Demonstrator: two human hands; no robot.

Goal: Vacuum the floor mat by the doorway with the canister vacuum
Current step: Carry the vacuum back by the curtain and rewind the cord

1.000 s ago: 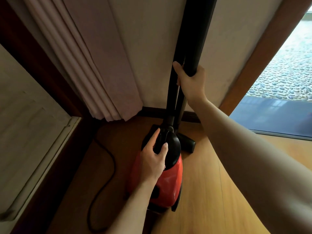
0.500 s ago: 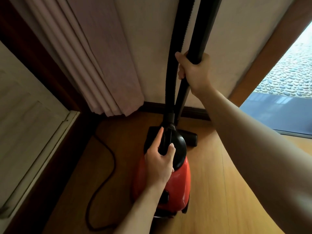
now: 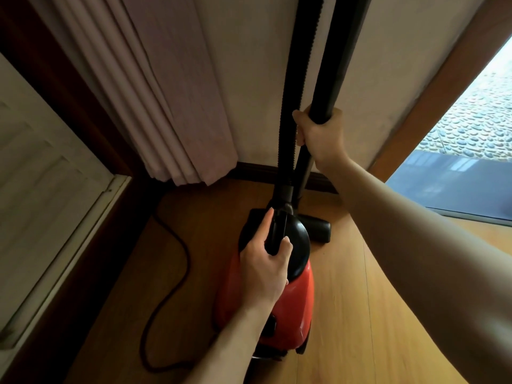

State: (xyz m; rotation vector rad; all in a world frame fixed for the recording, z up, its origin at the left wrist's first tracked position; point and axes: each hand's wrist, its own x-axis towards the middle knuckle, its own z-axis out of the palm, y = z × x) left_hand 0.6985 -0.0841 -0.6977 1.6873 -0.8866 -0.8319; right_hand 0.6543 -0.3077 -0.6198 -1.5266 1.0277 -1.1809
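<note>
A red canister vacuum [image 3: 293, 303] with a black domed top stands on the wooden floor below me. My left hand [image 3: 266, 264] grips the black carry handle [image 3: 277, 231] on its top. My right hand [image 3: 318, 134] holds the black wand [image 3: 340, 56], which rises upright against the wall. The ribbed black hose [image 3: 299, 79] runs up beside the wand. The black floor head [image 3: 318, 230] rests on the floor behind the canister. A dark blue mat [image 3: 454, 187] lies at the doorway on the right, apart from the vacuum.
Pale curtain folds [image 3: 166, 92] hang against the wall on the left. A black power cord [image 3: 171, 286] loops over the floor left of the canister. A dark wood frame and white panel [image 3: 55, 203] stand at far left. Pebbled ground [image 3: 476, 117] shows outside the doorway.
The view has shifted a little and the canister sits lower in it. My right hand's grip sits slightly higher in view. Both hands keep their holds.
</note>
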